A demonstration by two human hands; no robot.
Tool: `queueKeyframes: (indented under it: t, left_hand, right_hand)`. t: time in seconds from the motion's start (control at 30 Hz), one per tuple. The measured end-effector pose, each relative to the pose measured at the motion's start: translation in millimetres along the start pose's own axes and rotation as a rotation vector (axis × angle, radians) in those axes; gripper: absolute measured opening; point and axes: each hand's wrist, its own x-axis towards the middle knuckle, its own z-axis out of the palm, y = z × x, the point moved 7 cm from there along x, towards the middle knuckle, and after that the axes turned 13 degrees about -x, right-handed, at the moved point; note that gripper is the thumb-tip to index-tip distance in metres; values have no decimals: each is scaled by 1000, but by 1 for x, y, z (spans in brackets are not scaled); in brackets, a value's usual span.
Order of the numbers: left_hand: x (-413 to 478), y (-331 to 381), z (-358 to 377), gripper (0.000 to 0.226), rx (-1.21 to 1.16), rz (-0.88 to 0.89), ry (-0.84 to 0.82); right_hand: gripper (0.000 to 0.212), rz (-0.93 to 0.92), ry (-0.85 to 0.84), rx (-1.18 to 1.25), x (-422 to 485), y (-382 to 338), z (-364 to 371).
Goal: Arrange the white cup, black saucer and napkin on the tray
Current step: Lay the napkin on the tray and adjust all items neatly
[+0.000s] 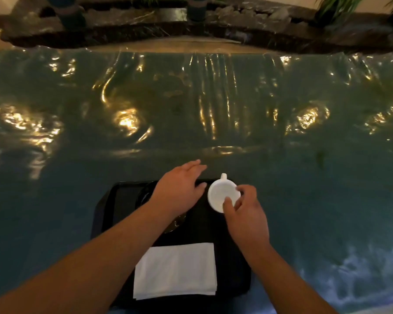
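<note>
A black tray (107,214) lies on the table in front of me. A folded white napkin (176,269) rests on its near part. The black saucer (145,196) sits on the tray's far left and is mostly hidden under my left hand (179,189), which lies flat over it with fingers spread. The white cup (220,193) stands at the tray's far right, its handle pointing away from me. My right hand (245,211) pinches the cup's near rim between thumb and fingers.
The table (191,109) is covered by a glossy, wrinkled teal plastic sheet with bright light reflections. Beyond its far edge are dark rocks (259,14) and green plants (336,5).
</note>
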Motion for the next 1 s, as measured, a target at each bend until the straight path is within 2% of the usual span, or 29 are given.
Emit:
queueKeyframes:
  t: [0.1,0.17,0.23,0.33,0.5,0.73,0.87,1.0]
  left_hand:
    - [35,27,27,52,22,52,-206]
    - [48,27,41,46,80,52,-305]
    - [53,20,49,42,112,24,-340]
    - [46,12,48,36,70,-10,-263]
    - [30,5,56,44,27,-41,-198]
    - [10,3,56,39,-39,-183,-33]
    - [14,3,55,46,6,-248,-28]
    - [24,8,53,57,-116,-214,25]
  right_hand:
    - [36,222,-214,93,15,30,15]
    - [28,275,-342,186,16,37,33]
    - [21,304,-384,255,19,41,41]
    - [19,292,-361,259,28,44,36]
    - [9,95,-255,-2,46,44,26]
    - [29,9,-188,-177,73,38,7]
    - [35,54,-163,-106,62,39,1]
    - [29,111,-156,-31,34,47,7]
